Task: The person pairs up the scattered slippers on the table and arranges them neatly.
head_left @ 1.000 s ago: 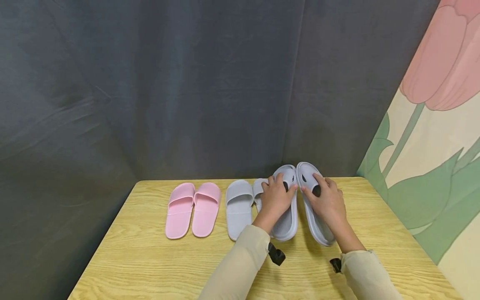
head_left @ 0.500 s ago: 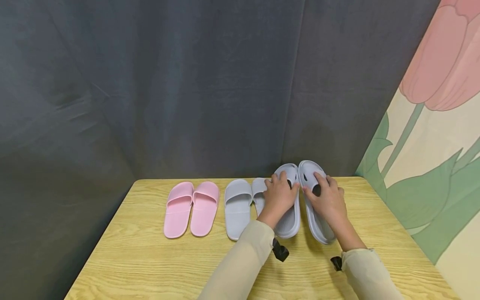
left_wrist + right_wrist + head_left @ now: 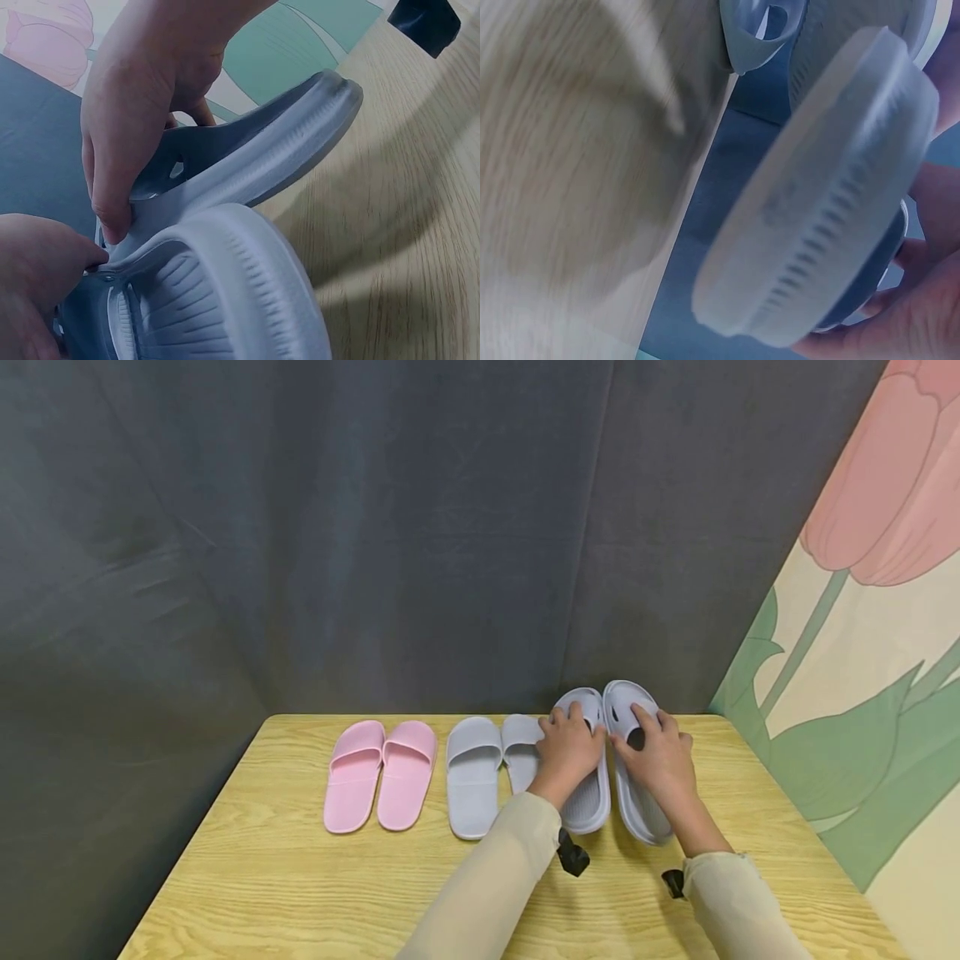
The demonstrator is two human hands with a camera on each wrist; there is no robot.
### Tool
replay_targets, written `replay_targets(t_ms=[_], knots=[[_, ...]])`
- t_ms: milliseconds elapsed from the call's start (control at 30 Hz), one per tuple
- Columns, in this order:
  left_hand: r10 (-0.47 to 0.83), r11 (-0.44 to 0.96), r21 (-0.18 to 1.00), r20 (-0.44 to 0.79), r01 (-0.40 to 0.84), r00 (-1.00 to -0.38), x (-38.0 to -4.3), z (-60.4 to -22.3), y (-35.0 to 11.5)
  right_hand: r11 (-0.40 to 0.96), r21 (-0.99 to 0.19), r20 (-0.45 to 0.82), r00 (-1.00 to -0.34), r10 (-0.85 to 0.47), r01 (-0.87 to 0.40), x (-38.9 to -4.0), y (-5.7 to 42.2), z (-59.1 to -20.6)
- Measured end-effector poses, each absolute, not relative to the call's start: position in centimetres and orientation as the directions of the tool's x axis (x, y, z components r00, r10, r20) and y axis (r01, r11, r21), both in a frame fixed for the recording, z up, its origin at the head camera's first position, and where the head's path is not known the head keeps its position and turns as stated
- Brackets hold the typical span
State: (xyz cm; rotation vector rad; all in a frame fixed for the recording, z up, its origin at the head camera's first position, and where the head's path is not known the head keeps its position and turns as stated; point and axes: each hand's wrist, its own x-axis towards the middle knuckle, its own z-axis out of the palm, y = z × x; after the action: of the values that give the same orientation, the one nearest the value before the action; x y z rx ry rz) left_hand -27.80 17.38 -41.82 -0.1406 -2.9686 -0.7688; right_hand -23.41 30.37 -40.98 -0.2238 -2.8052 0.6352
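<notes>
My left hand grips the upper of a thick-soled lavender-grey slipper. Its twin, the right slipper, is gripped the same way by my right hand, thumb on the inner side. The two toes sit side by side near the curtain, while the heels spread apart. In the right wrist view the sole of the right slipper is tilted up above the tabletop. Both slippers' heels show raised in the left wrist view, casting shadows on the wood. Just left of my left hand lies a flat grey slide, partly covered by it.
Another flat grey slide lies beside that one. Farther left is a pair of pink slides. The wooden table ends at a dark curtain, and a wall with painted tulips rises on the right.
My left hand and its slipper have moved a little to the right. The right-hand slipper has shifted slightly right too, with its grip unchanged. The flat slides stay put.
</notes>
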Motion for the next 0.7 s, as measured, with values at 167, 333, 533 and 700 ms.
replay_targets(t_ms=[167,333,533,700], knots=[[0.071,0.871,0.481,0.075,0.098,-0.995,-28.0,-42.1,18.0,0.893,-0.438,0.201,-0.957,0.212,0.105,-23.7,30.7,-41.2],[0.071,0.871,0.482,0.071,0.097,-0.995,-28.1,-42.2,18.2,0.892,-0.435,0.186,-0.957,0.221,0.121,-23.9,31.0,-41.4],[0.071,0.875,0.476,0.051,0.087,-0.996,-28.2,-42.5,18.6,0.886,-0.443,0.169,-0.959,0.228,0.133,-24.1,31.3,-41.8],[0.077,0.885,0.456,0.048,0.091,-0.996,-28.6,-42.9,19.1,0.882,-0.446,0.147,-0.960,0.240,0.152,-24.2,31.6,-42.0]])
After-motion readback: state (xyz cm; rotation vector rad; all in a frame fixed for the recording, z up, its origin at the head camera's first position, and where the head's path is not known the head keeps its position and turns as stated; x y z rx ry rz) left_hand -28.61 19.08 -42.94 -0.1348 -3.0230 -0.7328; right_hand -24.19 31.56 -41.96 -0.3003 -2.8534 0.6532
